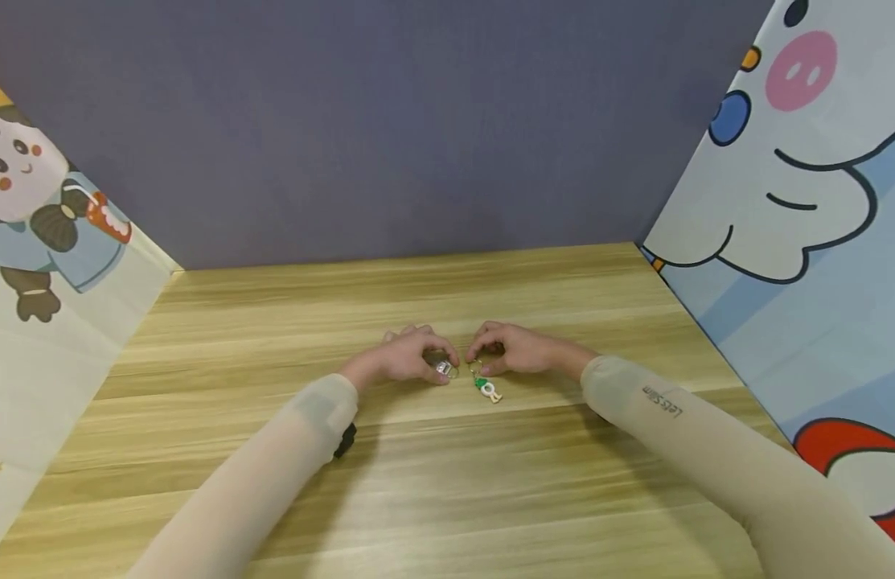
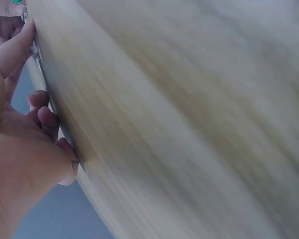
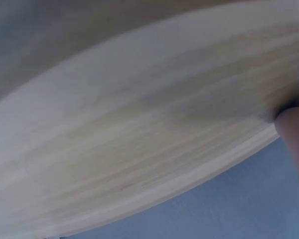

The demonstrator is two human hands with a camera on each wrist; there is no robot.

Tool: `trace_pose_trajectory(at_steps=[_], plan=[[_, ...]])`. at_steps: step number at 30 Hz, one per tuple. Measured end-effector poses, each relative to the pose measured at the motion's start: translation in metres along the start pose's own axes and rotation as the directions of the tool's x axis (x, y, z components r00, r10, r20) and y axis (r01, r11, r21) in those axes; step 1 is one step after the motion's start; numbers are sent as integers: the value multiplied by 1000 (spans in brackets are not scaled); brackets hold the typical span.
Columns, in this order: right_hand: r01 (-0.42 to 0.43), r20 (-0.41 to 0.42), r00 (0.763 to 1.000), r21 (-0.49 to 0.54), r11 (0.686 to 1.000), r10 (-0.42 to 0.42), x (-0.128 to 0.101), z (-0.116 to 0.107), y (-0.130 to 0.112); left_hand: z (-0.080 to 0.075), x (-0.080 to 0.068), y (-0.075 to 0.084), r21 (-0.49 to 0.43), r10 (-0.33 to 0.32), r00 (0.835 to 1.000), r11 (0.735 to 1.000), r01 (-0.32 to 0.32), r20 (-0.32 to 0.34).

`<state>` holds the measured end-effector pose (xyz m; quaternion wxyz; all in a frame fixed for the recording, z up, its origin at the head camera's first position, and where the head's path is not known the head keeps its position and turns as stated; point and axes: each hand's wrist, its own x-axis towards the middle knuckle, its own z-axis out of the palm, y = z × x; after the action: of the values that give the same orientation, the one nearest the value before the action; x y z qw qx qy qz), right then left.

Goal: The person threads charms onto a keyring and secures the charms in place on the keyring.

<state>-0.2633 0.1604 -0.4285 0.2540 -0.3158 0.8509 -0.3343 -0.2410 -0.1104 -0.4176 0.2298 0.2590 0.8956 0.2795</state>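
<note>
Near the middle of the wooden table, my left hand (image 1: 411, 355) holds a small silver piece (image 1: 444, 367) between thumb and forefinger, with a thin metal ring at its right end; its exact kind is too small to tell. Just to the right, my right hand (image 1: 518, 349) pinches the metal ring of a keychain. The keychain's green and white figure charm (image 1: 487, 390) lies on the tabletop below the fingers. In the left wrist view the other fingers of the left hand (image 2: 27, 119) are loosely curled near the table surface. Only a sliver of the right hand (image 3: 295, 129) shows in the right wrist view.
A black object (image 1: 346, 441), partly hidden, shows beside the left forearm. A grey-blue panel (image 1: 411, 137) stands behind the wooden table (image 1: 447, 498). Walls with cartoon prints rise on the left (image 1: 63, 338) and right (image 1: 773, 338).
</note>
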Motion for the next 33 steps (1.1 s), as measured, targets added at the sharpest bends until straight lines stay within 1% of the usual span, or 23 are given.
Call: trace_pose_trajectory(at_steps=[5, 8, 14, 20, 24, 27, 33], plan=[[-10, -6, 1000, -21, 1000, 9, 3, 0, 1, 0, 1, 1, 2, -20, 1000, 1000, 20, 6], [-11, -12, 1000, -21, 1000, 11, 4, 0, 3, 0, 1, 2, 5, -18, 1000, 1000, 18, 6], [-20, -22, 1000, -3, 1000, 19, 2, 1, 2, 3, 2, 3, 38, -11, 1000, 999, 11, -11], [6, -41, 999, 18, 1000, -6, 2, 1, 4, 6, 2, 5, 68, -13, 999, 998, 15, -31], [20, -48, 999, 56, 998, -18, 2, 0, 6, 6, 3, 4, 63, -12, 999, 998, 14, -31], [16, -52, 999, 81, 997, -12, 2, -1, 8, 6, 4, 3, 47, -6, 1000, 999, 7, -28], [-13, -32, 999, 84, 996, 16, 0, -4, 11, 2, 4, 3, 13, 4, 1000, 1000, -4, -11]])
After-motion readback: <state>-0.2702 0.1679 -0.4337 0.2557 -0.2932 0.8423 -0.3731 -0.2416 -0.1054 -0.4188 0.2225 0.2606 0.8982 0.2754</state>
